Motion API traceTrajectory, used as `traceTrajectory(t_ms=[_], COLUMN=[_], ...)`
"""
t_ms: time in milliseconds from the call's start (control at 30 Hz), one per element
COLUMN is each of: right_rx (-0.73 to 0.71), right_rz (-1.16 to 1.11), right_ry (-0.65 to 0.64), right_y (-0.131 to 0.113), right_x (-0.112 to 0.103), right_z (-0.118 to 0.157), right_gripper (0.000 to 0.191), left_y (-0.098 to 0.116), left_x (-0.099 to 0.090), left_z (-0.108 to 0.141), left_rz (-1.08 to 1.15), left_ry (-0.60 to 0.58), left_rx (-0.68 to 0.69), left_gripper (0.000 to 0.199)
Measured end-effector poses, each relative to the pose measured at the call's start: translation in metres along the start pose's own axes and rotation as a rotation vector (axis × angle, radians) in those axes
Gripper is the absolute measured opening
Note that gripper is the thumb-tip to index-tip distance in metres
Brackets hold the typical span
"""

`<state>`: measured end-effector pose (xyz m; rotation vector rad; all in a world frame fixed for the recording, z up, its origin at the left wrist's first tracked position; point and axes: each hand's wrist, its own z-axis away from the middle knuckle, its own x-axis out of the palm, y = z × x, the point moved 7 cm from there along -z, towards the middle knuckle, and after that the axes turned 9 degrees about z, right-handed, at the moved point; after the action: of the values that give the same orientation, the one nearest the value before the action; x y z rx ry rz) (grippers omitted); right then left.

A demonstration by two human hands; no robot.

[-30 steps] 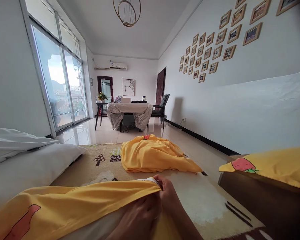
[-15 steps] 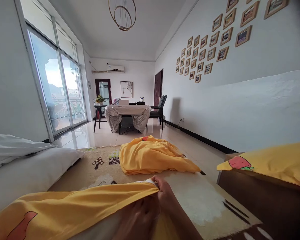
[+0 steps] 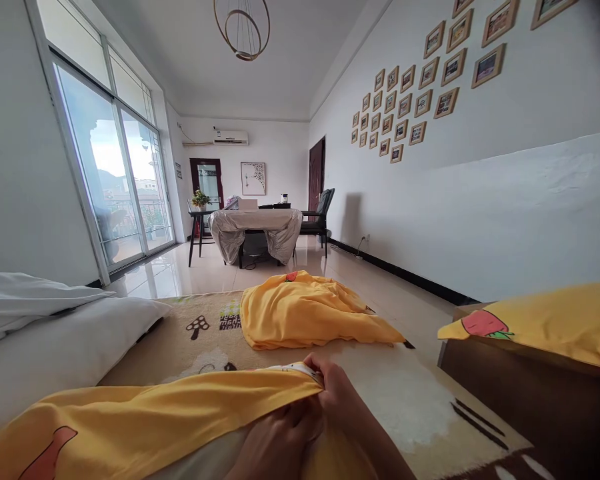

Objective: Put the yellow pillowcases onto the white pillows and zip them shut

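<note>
A yellow cloth (image 3: 180, 407) with a red print stretches from the lower left to the bottom centre. Its right end is pinched by my right hand (image 3: 337, 387), thumb and fingers closed on the hem, where a bit of white print shows. Just below and left, my left hand (image 3: 275, 440) is curled under the cloth edge against something pale beneath; its fingertips are partly hidden in the fabric. Beyond both hands, a crumpled yellow cloth (image 3: 305, 313) lies on the beige rug (image 3: 180, 333).
White bedding (image 3: 80, 333) lies at left. At right, a yellow pillow (image 3: 555, 323) with a red print rests on a brown surface. Farther back stand a covered table (image 3: 260, 220), a black chair (image 3: 320, 213) and a plant on a stool.
The view has shifted slightly. My left hand shows more clearly under the cloth edge, and my right hand keeps its hold, a little farther right.
</note>
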<state>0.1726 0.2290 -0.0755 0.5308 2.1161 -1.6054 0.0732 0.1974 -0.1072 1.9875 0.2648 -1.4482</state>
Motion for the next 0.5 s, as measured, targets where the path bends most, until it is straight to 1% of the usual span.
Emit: traceTrajectory(t_ms=[100, 167, 267, 367, 433, 500], right_rx=[0.003, 0.016, 0.108, 0.173, 0.120, 0.018], right_rz=[0.105, 0.154, 0.274, 0.432, 0.447, 0.366], right_ry=[-0.040, -0.056, -0.044, -0.005, 0.006, 0.009], right_y=[0.002, 0.004, 0.013, 0.021, 0.019, 0.011], right_x=[-0.002, -0.003, -0.006, -0.008, -0.006, -0.003], right_z=[0.002, 0.004, 0.006, 0.006, 0.005, 0.002], right_gripper=[0.017, 0.020, 0.020, 0.016, 0.016, 0.015], left_y=[0.002, 0.003, 0.005, 0.005, 0.004, 0.003], left_x=[-0.004, -0.006, -0.006, -0.005, -0.003, -0.002], left_z=[-0.001, -0.001, -0.001, 0.000, 0.000, 0.000], left_rz=[0.045, 0.063, 0.086, 0.100, 0.096, 0.075], left_ry=[-0.010, -0.020, -0.034, -0.033, -0.023, -0.007], left_rx=[-0.019, -0.026, -0.027, -0.027, -0.021, -0.010], left_gripper=[0.049, 0.053, 0.056, 0.053, 0.052, 0.050])
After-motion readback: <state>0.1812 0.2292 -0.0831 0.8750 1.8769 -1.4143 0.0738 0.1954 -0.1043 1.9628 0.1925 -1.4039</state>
